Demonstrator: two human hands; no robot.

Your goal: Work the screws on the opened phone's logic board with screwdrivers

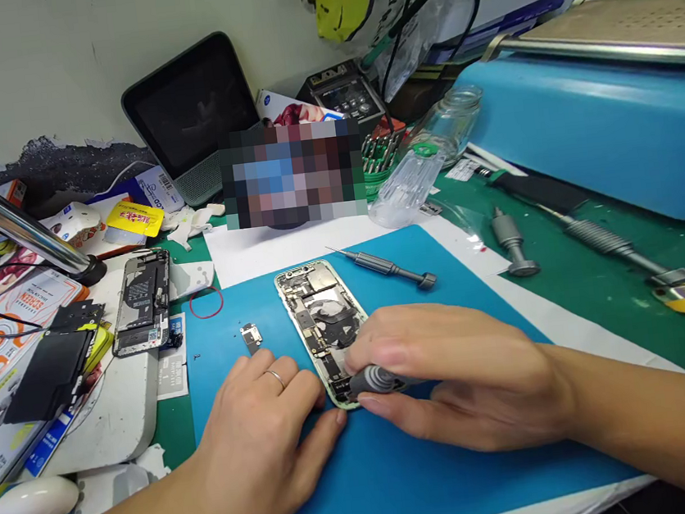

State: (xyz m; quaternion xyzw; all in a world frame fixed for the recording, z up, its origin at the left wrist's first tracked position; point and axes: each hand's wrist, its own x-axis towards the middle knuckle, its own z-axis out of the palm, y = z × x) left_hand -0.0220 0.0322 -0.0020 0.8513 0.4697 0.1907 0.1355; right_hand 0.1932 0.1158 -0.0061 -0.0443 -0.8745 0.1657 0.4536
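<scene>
One half-open left hand [269, 430] merely touches the near corner of an opened, pale-rimmed phone [324, 315] pointing lengthwise away on a blue mat [437, 490], the right hand [448, 373] pinching a grey ribbed screwdriver [374, 379] over its near end.

"SCREEN" can be read on the orange-and-white box [21, 318], and apparently "LCD" on the blue-and-white box [160, 189].

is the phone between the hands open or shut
Open: the phone has no cover over it, so its inner parts show.
</scene>
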